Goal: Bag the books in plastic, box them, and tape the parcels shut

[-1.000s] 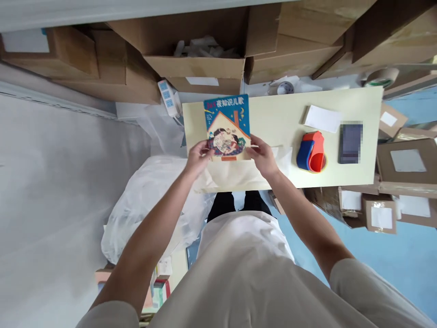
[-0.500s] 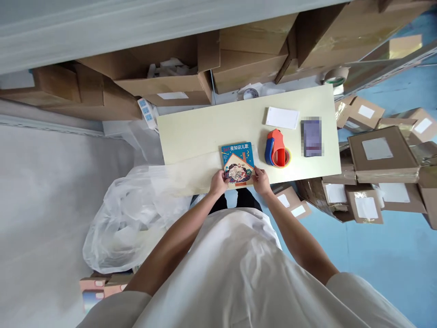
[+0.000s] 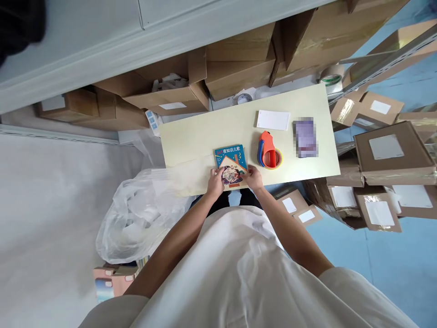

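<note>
A blue picture book (image 3: 231, 159) with a house drawn on its cover rests at the near edge of the pale table (image 3: 191, 132). My left hand (image 3: 216, 181) grips its lower left side, thumb over the cover. On the opposite side my right hand (image 3: 254, 177) holds the lower right edge, its thumb also on top. Under and left of the book lies a translucent plastic sheet (image 3: 191, 175), running off the table. To the right stands an orange and blue tape dispenser (image 3: 269, 152) with a roll of tape in it.
A white paper slip (image 3: 273, 120) and a pixelated purple object (image 3: 305, 138) lie on the table. Bunched clear plastic (image 3: 136, 218) hangs at the left. Stacked cartons (image 3: 382, 155) stand right; open boxes (image 3: 170, 98) sit beneath a shelf (image 3: 153, 45) behind the table, beside a power strip (image 3: 152, 122).
The camera view has shifted and turned slightly, so the table and its items appear further left. My thumbs reach a little further over the cover; both hands remain on the book.
</note>
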The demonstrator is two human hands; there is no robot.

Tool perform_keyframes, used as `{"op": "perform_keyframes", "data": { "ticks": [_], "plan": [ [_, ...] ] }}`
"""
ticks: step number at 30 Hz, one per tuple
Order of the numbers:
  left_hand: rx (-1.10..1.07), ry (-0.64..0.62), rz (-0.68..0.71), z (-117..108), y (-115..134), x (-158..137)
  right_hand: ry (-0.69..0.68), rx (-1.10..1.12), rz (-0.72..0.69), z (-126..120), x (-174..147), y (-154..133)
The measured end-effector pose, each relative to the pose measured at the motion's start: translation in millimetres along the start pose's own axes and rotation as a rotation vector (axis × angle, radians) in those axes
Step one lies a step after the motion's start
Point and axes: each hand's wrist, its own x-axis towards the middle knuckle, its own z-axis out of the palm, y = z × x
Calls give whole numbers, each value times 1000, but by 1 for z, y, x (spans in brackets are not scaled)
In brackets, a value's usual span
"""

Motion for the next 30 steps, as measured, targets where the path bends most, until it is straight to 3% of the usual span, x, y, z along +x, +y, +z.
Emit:
{"op": "perform_keyframes", "data": {
  "ticks": [3, 8, 13, 16, 19, 23, 26, 30],
  "plan": [
    [-33, 5, 12, 1, -4, 1, -108, 38, -4, -6, 5, -5],
    [-118, 13, 35, 4, -14, 1, 13, 103, -34, 0, -9, -11],
    [-218, 27, 79, 9, -19, 2, -60, 275, -53, -9, -23, -22],
    [-307, 7, 140, 19, 0, 13, 64, 156, -151, -30, -33, -31],
    [-375, -2, 196, 28, 38, 23, 161, 52, -217, -49, -49, -40],
    [-529, 23, 278, 14, 81, 16, 228, 30, -291, -44, -66, -57],
    [-674, 37, 249, -14, 81, 3, 104, 43, -392, -17, -72, -69],
    [-727, 84, 0, -49, 40, 7, -222, 80, -448, 24, -63, -78]
  ]
}}
